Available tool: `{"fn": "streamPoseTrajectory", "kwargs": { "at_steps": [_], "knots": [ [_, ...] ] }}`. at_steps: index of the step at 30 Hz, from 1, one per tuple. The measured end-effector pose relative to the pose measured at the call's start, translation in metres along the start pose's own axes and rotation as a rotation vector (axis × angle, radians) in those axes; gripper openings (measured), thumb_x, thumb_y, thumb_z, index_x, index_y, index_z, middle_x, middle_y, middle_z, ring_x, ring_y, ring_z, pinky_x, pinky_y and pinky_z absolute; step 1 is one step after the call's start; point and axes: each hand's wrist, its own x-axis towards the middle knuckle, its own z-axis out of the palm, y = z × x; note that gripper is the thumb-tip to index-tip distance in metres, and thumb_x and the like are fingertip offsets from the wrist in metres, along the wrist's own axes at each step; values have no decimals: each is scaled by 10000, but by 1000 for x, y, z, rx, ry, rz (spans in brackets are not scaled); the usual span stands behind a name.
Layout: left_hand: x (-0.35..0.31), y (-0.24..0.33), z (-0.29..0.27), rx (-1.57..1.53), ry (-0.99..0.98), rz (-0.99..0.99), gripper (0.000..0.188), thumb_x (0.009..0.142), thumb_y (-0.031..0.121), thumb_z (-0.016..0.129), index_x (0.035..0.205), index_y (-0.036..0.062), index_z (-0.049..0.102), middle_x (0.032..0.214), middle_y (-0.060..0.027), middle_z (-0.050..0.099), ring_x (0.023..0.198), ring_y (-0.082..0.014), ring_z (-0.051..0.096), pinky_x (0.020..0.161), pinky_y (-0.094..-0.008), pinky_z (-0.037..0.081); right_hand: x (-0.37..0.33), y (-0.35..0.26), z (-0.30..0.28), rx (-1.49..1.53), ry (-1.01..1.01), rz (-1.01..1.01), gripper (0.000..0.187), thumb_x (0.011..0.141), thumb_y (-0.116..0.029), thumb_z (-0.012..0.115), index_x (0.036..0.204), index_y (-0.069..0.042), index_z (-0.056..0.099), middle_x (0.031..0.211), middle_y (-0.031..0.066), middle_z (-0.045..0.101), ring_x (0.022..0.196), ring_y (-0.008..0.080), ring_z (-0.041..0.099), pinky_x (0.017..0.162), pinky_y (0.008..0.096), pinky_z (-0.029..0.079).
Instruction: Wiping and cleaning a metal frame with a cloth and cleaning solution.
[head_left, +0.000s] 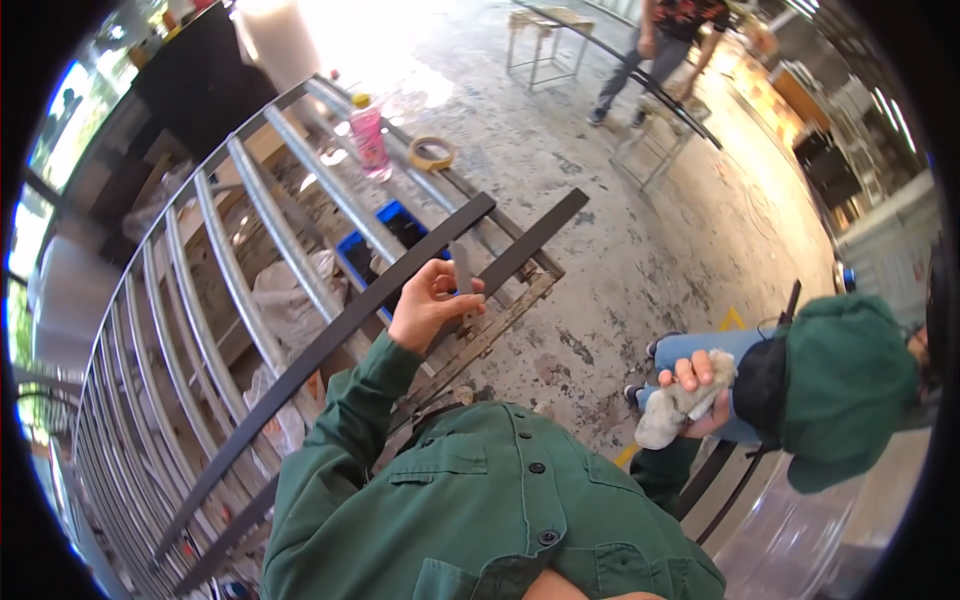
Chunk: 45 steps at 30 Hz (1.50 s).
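Observation:
My left hand (pixel 432 308) pinches a thin, flat grey strip (pixel 462 272) between thumb and fingers, possibly a scraper blade. It hovers over two long dark flat bars (pixel 335 328) that lie slantwise across a rack of round metal tubes (pixel 262 190). The strip's lower end is close to the nearer bar (pixel 535 238); whether they touch I cannot tell. Out to the right, my right hand (pixel 700 388) is closed around a crumpled whitish rag (pixel 668 415), away from the bars.
On the rack stand a pink bottle (pixel 369 140) with a yellow cap, a tape roll (pixel 431 153) and a blue tray (pixel 402 224). A person in a green cap (pixel 845 380) is close at my right. Farther off, another person (pixel 665 45) stands by a trestle (pixel 655 140).

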Motion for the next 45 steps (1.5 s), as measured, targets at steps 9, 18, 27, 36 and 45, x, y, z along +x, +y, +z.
{"fn": "streamPoseTrajectory", "kwargs": {
  "at_steps": [9, 18, 27, 36, 45],
  "knots": [
    [18, 10, 4, -413, 52, -110, 101, 694, -50, 423, 717, 48, 415, 864, -142, 568, 588, -177, 548, 565, -326, 465, -15, -8, 8, 20, 160, -68, 271, 875, -249, 492, 1026, -27, 452, 962, 55, 464, 890, 188, 499, 845, 436, 420],
    [43, 23, -21, -507, -33, -138, 155, 861, 157, 471, 984, 82, 530, 635, -21, 461, 418, -83, 293, 407, -228, 261, -23, -10, 6, -134, 294, -82, 247, 856, -128, 527, 1059, -26, 430, 1020, 46, 460, 1058, 205, 513, 980, 462, 376],
    [64, 34, -61, -70, 268, 34, 356, 935, 292, 452, 1100, -10, 542, 724, 5, 513, 524, -63, 410, 497, -241, 397, -22, -11, 0, -181, 386, -118, 228, 900, -143, 441, 1090, -17, 446, 1050, 68, 484, 957, 197, 556, 884, 440, 447],
    [108, 48, -150, 71, 689, 252, 240, 806, 273, 645, 899, 53, 663, 558, 63, 385, 411, -34, 320, 367, -221, 240, -23, -8, -6, -120, 438, -50, 247, 890, -144, 436, 1119, -52, 450, 1076, 72, 482, 962, 204, 518, 871, 423, 427],
    [188, 31, -209, 789, 896, 515, 725, 631, 453, 763, 1138, -20, 550, 1039, -183, 578, 984, -289, 546, 827, -354, 432, -11, -7, -9, -252, 439, 8, 249, 907, -180, 459, 1121, -54, 439, 1046, 39, 499, 958, 171, 527, 885, 390, 423]
  ]
}}
